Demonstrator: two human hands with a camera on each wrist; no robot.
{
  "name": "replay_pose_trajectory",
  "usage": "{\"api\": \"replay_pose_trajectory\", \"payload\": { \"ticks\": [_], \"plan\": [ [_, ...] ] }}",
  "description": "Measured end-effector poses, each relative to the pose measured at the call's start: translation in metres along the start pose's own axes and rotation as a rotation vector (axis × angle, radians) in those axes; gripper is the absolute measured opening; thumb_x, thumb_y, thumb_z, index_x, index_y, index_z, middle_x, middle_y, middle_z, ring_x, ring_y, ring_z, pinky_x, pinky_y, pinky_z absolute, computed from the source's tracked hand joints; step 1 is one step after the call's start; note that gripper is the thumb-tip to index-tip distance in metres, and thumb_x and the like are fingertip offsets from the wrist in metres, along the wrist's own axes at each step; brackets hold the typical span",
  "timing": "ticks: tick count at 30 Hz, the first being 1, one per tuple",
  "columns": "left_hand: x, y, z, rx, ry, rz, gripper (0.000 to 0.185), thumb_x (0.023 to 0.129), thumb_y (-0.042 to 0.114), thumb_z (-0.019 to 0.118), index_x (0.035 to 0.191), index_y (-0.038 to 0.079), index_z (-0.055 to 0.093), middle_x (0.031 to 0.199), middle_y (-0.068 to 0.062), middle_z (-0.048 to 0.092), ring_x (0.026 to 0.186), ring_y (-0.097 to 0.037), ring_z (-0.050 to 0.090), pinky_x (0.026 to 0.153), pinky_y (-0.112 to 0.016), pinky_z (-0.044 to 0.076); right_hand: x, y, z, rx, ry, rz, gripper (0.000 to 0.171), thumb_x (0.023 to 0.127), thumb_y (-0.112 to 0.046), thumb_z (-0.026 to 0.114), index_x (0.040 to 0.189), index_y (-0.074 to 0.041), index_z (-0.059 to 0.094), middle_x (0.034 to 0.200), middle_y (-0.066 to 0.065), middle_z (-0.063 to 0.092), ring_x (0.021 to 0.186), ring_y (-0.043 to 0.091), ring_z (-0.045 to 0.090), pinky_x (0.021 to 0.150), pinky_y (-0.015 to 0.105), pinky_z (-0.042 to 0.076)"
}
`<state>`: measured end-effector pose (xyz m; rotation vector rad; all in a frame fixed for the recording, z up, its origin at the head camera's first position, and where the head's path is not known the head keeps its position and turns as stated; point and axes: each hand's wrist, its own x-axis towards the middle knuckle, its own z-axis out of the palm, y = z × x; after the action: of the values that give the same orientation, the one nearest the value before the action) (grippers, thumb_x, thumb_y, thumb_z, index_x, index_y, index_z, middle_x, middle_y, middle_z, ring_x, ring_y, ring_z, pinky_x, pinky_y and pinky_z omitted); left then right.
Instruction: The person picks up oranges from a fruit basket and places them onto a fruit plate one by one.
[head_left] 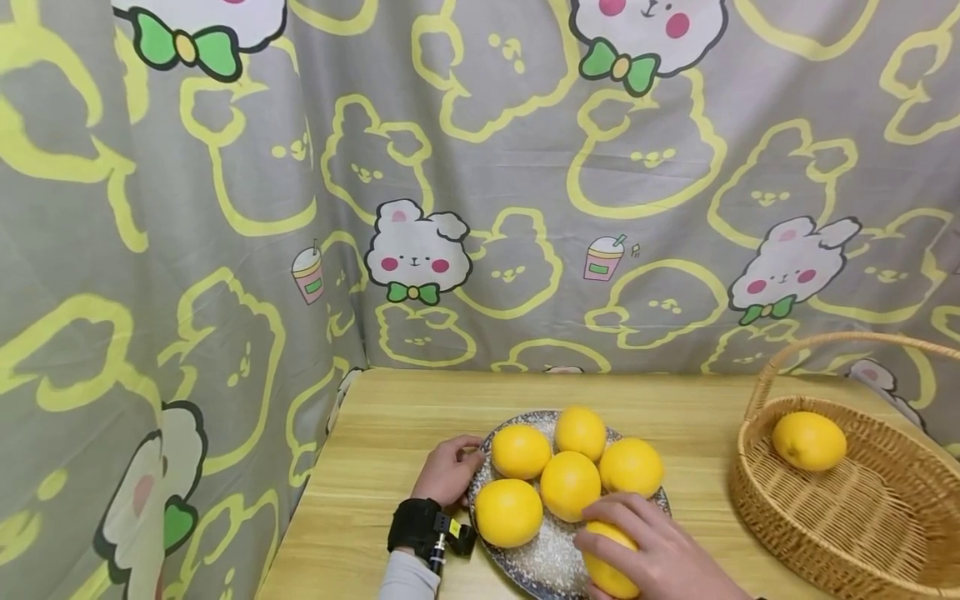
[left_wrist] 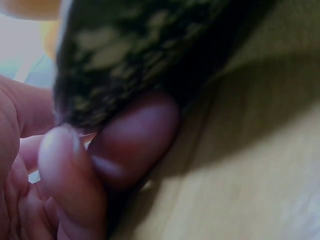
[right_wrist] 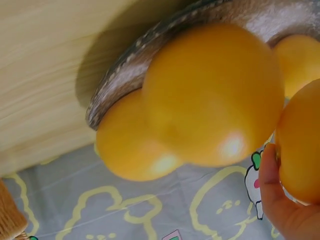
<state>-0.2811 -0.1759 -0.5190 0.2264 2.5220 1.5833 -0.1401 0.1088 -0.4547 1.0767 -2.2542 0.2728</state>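
Note:
A speckled grey plate [head_left: 551, 550] with a dark rim stands on the wooden table and bears several smooth, rounded yellow fruits [head_left: 520, 452]. At its near right side, my right hand [head_left: 645, 537] curls over one yellow fruit [head_left: 611, 567] and grips it. The right wrist view shows a finger against that fruit [right_wrist: 305, 145], while a bigger-looking fruit [right_wrist: 215, 95] fills the middle. My left hand [head_left: 450, 471] holds the plate's left edge. Close up in the left wrist view, a fingertip [left_wrist: 140, 135] sits beneath the plate's dark mottled rim [left_wrist: 115, 55].
To the right stands a wicker basket [head_left: 742, 475] with a tall handle, one yellow fruit [head_left: 810, 442] inside it. A grey curtain [head_left: 525, 183] with yellow outlines and cartoon rabbits hangs behind the table [head_left: 420, 400] and along its left side.

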Motion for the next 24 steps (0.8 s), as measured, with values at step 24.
{"api": "replay_pose_trajectory", "payload": {
  "ticks": [24],
  "plan": [
    [0.001,-0.002,-0.001,0.003,0.001,0.017,0.035,0.103,0.024,0.061,0.135,0.011,0.066,0.089,-0.006,0.065,0.043,-0.011,0.047,0.041,-0.026,0.050,0.003,-0.015,0.037,-0.126,-0.083,-0.080,0.043,0.089,-0.071,0.062,0.118,-0.038,0.065,0.127,-0.008,0.065,0.111,0.011,0.056,0.075,0.031,0.053]
  ]
}}
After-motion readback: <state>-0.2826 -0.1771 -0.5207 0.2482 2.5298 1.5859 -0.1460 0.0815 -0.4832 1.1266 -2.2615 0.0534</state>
